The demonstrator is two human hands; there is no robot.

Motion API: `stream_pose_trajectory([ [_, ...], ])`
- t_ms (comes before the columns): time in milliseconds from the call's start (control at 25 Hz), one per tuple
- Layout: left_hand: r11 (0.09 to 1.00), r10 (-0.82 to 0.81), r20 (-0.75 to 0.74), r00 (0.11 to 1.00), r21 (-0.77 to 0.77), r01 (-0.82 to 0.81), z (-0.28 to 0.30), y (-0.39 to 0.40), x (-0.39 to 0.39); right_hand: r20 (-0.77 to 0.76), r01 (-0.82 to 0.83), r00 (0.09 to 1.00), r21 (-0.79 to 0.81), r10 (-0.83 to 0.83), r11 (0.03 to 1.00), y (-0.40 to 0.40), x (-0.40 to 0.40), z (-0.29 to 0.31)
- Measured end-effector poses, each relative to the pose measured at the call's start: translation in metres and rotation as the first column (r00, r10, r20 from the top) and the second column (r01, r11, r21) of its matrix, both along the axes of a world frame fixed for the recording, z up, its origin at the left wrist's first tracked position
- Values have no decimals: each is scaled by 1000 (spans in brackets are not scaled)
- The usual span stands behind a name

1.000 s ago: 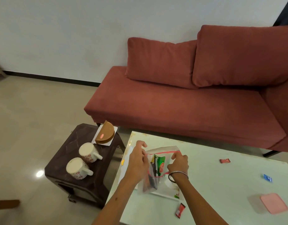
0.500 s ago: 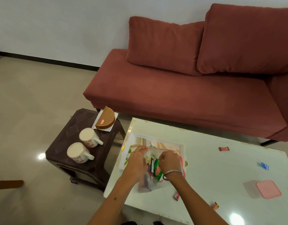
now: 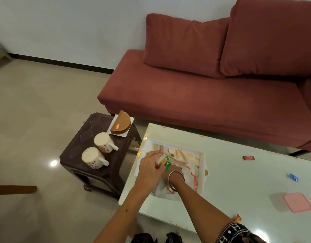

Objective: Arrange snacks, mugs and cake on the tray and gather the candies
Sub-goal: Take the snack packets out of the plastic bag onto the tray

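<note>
Now hands (image 3: 158,168) lower, snack bag (image 3: 177,174) seemingly flattened into tray (image 3: 203,165)

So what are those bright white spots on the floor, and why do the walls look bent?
Head view: the spots are glare, lamp reflections on the glossy floor and on the table; the wide-angle lens bows straight lines like the baseboard; the hands look slightly soft, probably motion blur.

Left hand (image 3: 149,168): reaching forward, fingers curling and pinching the bag's edge.
Right hand (image 3: 174,170): lying just beside it, mostly hidden, bangle circling the wrist; grip unclear.
</note>
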State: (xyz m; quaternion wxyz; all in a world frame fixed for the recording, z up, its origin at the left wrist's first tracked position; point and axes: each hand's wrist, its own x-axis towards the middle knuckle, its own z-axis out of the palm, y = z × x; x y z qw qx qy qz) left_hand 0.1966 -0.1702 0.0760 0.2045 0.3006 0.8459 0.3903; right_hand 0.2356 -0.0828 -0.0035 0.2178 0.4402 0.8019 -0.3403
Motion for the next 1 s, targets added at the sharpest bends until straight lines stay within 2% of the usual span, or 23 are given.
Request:
stream_pose_trajectory([
  [160,999,13,-36,999,29,-12,0,-6,1,-22,33,999,65,-32,997,-1,-3,1],
  [320,1000,7,-36,999,-7,-7,0,-6,2,-68,121,991,59,-117,991,2,-3,7],
  [480,1000,26,-30,999,8,-26,3,2,-1,-109,98,991,244,-73,965,15,-3,40],
  [600,998,64,-5,998,29,-64,6,10,-7,-168,48,986,366,15,929,38,8,93],
  [680,993,110,1,994,37,-110,8,15,-13,-318,144,948,403,-9,904,58,27,140],
  [760,989,147,-25,989,31,-146,9,19,-23,-521,332,849,402,-85,853,77,52,185],
  [840,984,181,-61,982,6,-181,11,20,-36,-628,454,770,416,-113,788,97,78,211],
  [920,976,216,-79,973,-4,-217,10,20,-49,-662,524,732,398,-159,753,113,95,206],
  [1000,972,232,-75,970,-13,-234,10,21,-59,-668,602,700,361,-253,712,125,99,173],
])
